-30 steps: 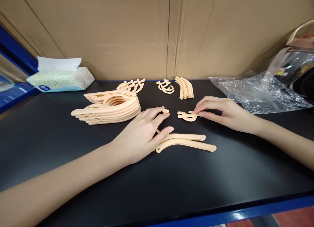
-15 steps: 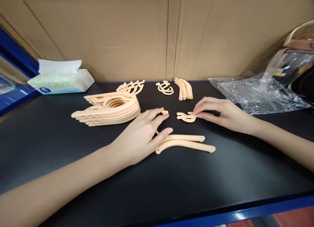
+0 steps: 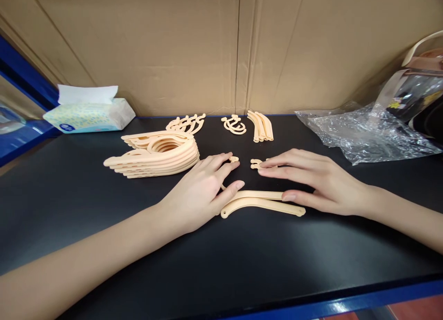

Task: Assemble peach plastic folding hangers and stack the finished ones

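My left hand (image 3: 204,186) lies flat with its fingers spread, covering most of a cream plastic piece whose tip (image 3: 234,159) shows beyond the fingertips. Beneath its thumb are the left ends of two long, gently curved cream hanger arms (image 3: 265,205). My right hand (image 3: 308,181) is spread palm down. Its forefingers hide most of the small curved hook pieces (image 3: 255,164), and its thumb tip covers the right end of the upper hanger arm. Whether either hand presses on these parts cannot be made out.
A neat stack of folded cream hangers (image 3: 155,158) stands left of my left hand. Along the back lie several hook pieces (image 3: 187,123), more hooks (image 3: 234,125) and hanger arms (image 3: 261,126). A tissue pack (image 3: 90,116) sits back left; clear plastic film (image 3: 370,133) lies right.
My right hand has let go of the small hook pieces, spread its fingers and come nearer over the hooks and hanger arms. My left hand has stayed in place.
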### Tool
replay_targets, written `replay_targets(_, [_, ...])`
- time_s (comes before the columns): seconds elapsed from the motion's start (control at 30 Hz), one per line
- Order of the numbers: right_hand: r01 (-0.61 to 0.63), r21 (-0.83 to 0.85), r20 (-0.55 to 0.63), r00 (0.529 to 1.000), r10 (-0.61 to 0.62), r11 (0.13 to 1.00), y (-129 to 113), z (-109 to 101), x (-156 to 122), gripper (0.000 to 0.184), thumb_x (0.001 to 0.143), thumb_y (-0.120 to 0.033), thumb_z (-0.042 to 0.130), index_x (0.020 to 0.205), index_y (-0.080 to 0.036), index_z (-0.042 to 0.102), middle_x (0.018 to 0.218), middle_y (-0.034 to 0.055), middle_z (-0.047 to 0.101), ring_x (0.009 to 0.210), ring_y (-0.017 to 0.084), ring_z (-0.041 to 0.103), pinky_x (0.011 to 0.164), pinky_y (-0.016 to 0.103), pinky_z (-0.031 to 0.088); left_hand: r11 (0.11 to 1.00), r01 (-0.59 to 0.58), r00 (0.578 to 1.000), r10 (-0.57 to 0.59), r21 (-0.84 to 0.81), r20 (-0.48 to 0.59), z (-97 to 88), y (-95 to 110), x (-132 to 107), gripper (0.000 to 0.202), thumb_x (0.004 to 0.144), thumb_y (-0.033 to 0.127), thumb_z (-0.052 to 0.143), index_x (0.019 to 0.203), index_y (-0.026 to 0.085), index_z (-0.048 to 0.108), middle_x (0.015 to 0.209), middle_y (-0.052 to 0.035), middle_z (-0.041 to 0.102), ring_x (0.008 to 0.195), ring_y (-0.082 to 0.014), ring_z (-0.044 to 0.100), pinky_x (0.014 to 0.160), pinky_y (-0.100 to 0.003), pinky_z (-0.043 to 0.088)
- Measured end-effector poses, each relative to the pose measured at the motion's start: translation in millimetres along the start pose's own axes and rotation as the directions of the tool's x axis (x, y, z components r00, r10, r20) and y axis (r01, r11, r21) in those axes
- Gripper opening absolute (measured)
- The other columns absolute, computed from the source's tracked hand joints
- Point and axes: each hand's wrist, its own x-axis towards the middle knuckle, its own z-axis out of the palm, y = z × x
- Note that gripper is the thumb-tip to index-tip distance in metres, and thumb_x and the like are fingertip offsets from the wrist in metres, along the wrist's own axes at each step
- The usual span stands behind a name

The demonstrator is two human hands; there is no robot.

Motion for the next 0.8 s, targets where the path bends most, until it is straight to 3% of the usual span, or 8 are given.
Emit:
replay_targets(0.1, [0.060, -0.057, 0.078, 0.995, -0.055, 0.997, -2.5, 3.2, 0.9, 0.037, 0.098, -0.031, 0.052, 0.133, -0.019, 0.059, 0.137, 0.0113, 0.061, 0.120, 0.024, 0.059, 0.096, 0.043, 0.051, 1.000, -0.006, 1.000, 0.006, -0.008, -0.012, 0.5, -0.1, -0.1, 0.052, 0.103, 0.043, 0.040, 0.141, 0.010, 0.051, 0.148, -0.0142, 0.049, 0.136, -0.0281, 0.045, 0.114, -0.048, 0.038])
replay_targets(0.23, [0.085, -0.064, 0.100, 0.992, -0.078, 0.994, -2.5, 5.0, 1.2, 0.029, 0.099, -0.029, 0.051, 0.122, -0.020, 0.067, 0.131, 0.0083, 0.066, 0.122, 0.025, 0.059, 0.098, 0.043, 0.051, 1.000, -0.003, 1.000, 0.003, -0.014, -0.017, 0.9, -0.8, -0.3, 0.051, 0.103, 0.043, 0.040, 0.140, 0.011, 0.052, 0.148, -0.0129, 0.049, 0.136, -0.0271, 0.045, 0.114, -0.048, 0.038])
replay_targets(0.43, [0.112, -0.032, 0.063, 0.992, -0.110, 0.993, -5.3, 4.0, 2.2, 0.037, 0.093, -0.045, 0.059, 0.115, -0.015, 0.068, 0.122, 0.0127, 0.069, 0.114, 0.024, 0.063, 0.098, 0.042, 0.051, 1.000, -0.014, 0.999, 0.014, -0.009, -0.034, 0.4, 0.2, 0.2, 0.048, 0.103, 0.041, 0.041, 0.138, 0.011, 0.054, 0.146, -0.0127, 0.051, 0.134, -0.0268, 0.047, 0.113, -0.046, 0.039])
replay_targets(0.8, [0.042, -0.035, 0.029, 0.999, -0.041, 0.998, -7.6, 2.5, 3.6, 0.015, 0.092, -0.029, 0.060, 0.096, -0.015, 0.065, 0.101, 0.0086, 0.070, 0.088, 0.019, 0.060, 0.078, 0.034, 0.052, 0.999, -0.024, 0.999, 0.022, -0.035, -0.046, -0.4, 1.3, -1.3, 0.057, 0.105, 0.046, 0.026, 0.136, 0.009, 0.055, 0.146, -0.0138, 0.052, 0.136, -0.0278, 0.046, 0.114, -0.048, 0.038])
